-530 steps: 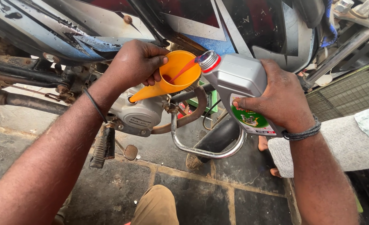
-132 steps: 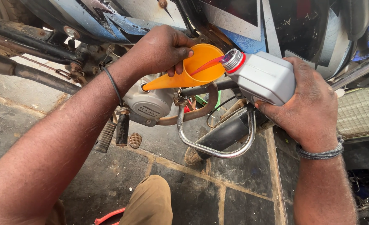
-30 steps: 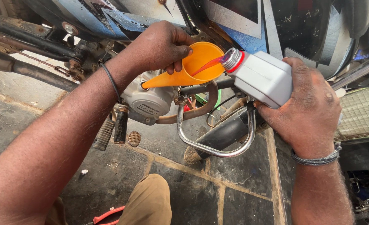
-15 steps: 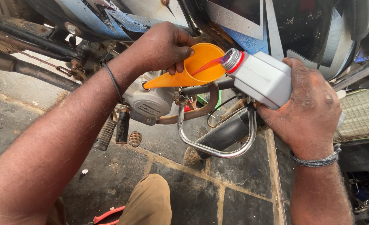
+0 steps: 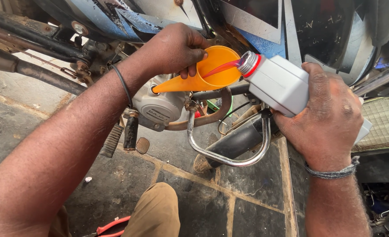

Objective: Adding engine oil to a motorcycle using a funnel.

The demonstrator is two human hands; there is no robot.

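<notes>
My left hand (image 5: pixel 170 50) grips the rim of an orange funnel (image 5: pixel 205 74) whose narrow spout sits in the filler hole of the motorcycle's grey engine case (image 5: pixel 157 107). My right hand (image 5: pixel 324 120) holds a grey oil bottle (image 5: pixel 278 83) tipped almost flat, its red-collared mouth over the funnel. A thin red stream of oil runs from the mouth into the funnel bowl.
The motorcycle's blue and black bodywork (image 5: pixel 264 22) hangs over both hands. A chrome leg guard (image 5: pixel 229 153) and a footpeg (image 5: pixel 130 134) stick out below the engine. Stone paving (image 5: pixel 194 193) lies beneath. My knee in tan trousers (image 5: pixel 152 210) and red-handled pliers (image 5: pixel 111 226) are at the bottom.
The view has barely shifted. Both hands keep the same hold on the funnel and the bottle, and the red oil still runs. Since the oldest frame the bottle has tipped much flatter.
</notes>
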